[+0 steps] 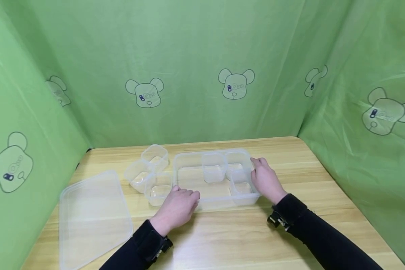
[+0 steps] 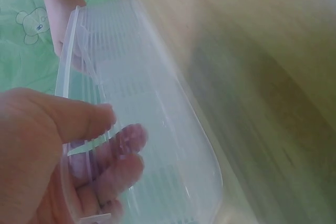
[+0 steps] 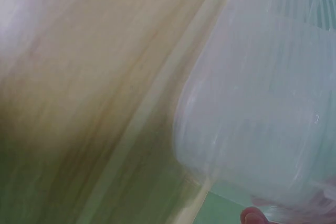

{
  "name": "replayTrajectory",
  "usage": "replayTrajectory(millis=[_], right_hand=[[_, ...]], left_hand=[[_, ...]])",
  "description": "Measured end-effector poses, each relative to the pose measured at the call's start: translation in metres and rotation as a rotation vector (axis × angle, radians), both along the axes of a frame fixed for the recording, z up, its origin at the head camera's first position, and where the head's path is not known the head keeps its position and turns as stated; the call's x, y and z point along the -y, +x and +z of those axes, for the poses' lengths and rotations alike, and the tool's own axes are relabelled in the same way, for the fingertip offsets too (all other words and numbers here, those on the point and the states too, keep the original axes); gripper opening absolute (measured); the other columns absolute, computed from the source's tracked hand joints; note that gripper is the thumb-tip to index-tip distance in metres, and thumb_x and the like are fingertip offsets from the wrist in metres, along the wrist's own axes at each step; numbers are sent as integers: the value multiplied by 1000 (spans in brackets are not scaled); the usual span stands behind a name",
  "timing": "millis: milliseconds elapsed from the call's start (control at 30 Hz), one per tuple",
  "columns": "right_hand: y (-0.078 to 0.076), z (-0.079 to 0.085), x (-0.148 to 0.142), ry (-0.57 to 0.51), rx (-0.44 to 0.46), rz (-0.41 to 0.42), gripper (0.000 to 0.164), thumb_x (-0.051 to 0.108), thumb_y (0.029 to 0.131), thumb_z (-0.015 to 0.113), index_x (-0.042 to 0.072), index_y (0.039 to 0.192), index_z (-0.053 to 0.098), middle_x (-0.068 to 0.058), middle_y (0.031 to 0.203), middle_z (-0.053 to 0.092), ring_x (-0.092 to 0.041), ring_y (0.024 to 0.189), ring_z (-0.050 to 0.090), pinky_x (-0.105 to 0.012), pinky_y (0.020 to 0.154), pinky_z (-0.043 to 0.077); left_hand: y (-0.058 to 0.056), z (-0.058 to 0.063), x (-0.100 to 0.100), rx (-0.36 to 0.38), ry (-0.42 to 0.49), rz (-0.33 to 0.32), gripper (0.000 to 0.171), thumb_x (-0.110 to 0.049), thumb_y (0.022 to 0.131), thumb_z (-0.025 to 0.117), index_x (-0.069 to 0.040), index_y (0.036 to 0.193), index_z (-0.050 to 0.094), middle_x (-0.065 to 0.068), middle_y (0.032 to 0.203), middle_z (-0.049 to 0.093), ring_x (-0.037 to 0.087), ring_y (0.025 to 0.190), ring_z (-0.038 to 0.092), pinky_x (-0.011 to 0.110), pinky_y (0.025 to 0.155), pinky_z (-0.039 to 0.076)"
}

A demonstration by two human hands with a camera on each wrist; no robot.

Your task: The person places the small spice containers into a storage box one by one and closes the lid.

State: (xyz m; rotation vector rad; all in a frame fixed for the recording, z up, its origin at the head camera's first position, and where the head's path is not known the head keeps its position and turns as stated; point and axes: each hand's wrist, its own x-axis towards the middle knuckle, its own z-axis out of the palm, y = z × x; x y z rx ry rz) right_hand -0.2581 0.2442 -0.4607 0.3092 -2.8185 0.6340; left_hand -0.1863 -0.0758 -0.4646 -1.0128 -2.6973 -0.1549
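The left hand (image 1: pixel 177 207) pinches the front-left rim of a ribbed, translucent plastic box (image 1: pixel 216 203); the right hand (image 1: pixel 269 182) grips its right wall. The box stands near the surface's (image 1: pixel 236 236) back edge, well apart from the right edge. 3 rounded-square cups (image 1: pixel 213 169) sit inside, 3 loose cups (image 1: pixel 138 174) left of it, near a flat lid (image 1: pixel 94 221).

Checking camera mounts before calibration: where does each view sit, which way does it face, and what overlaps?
Head: on the head, facing forward and down at the box, cups, lid and table; left hand, right hand and sleeves show.
Left wrist: on the left wrist, facing along the box's wall; left thumb and fingers close up, right hand and sleeve beyond.
Right wrist: on the right wrist, facing the box's corner; fingertips at the bottom edge.
Shared: head and left wrist both show both hands and the box.
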Motion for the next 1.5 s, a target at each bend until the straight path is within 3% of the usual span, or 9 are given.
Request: replayTrajectory(millis=[167, 367, 467, 733, 1033, 1233, 1500], right_hand=[[1, -1, 0, -17, 16, -3, 46, -1, 96, 44, -15, 139, 45, -29, 121, 50, -32, 84, 61, -49, 78, 56], [2, -3, -2, -34, 25, -10, 46, 0, 97, 42, -14, 140, 44, -29, 122, 50, -32, 87, 61, -50, 81, 55], [2, -3, -3, -41, 24, -15, 46, 0, 97, 42, -14, 140, 44, -29, 122, 50, -32, 88, 61, -50, 81, 55], [3, -1, -1, -35, 15, -8, 46, -2, 96, 45, -15, 140, 45, -28, 120, 51, -29, 82, 59, -46, 76, 56], [3, 0, 0, -29, 12, 2, 46, -3, 95, 46, -15, 140, 45, -28, 120, 50, -25, 75, 56, -43, 71, 56], [1, 1, 1, -31, 12, 0, 46, -3, 95, 46, -15, 140, 44, -29, 120, 50, -27, 76, 57, -44, 72, 56], [1, 2, 1, -34, 20, -7, 46, -3, 95, 46, -14, 140, 44, -29, 120, 50, -27, 76, 57, -44, 72, 56]], left_hand=[[-1, 1, 0, 27, 7, -6, 19, -28, 92, 71, -19, 89, 54, -10, 74, 55, 10, 70, 58, 29, 71, 35], [-4, 6, 3, 184, 57, -15, 19, -35, 95, 65, -18, 101, 58, -7, 87, 63, 9, 82, 59, 34, 82, 40], [-5, 10, 5, 215, 78, -30, 23, -38, 96, 63, -16, 102, 59, -6, 88, 63, 10, 83, 59, 35, 84, 42], [-10, 20, 15, 182, 108, -56, 24, -38, 98, 61, -14, 101, 60, -1, 98, 66, 16, 90, 62, 40, 90, 49], [-7, 29, 35, 103, 158, -4, 28, -38, 100, 60, -12, 111, 61, 1, 115, 65, 19, 108, 61, 41, 102, 46], [0, 26, 51, 46, 148, 69, 36, -39, 100, 59, -10, 121, 60, 5, 121, 63, 21, 114, 60, 43, 103, 46], [1, 18, 72, 54, 116, 127, 38, -35, 98, 63, -7, 124, 60, 8, 120, 64, 25, 114, 60, 46, 105, 44]])
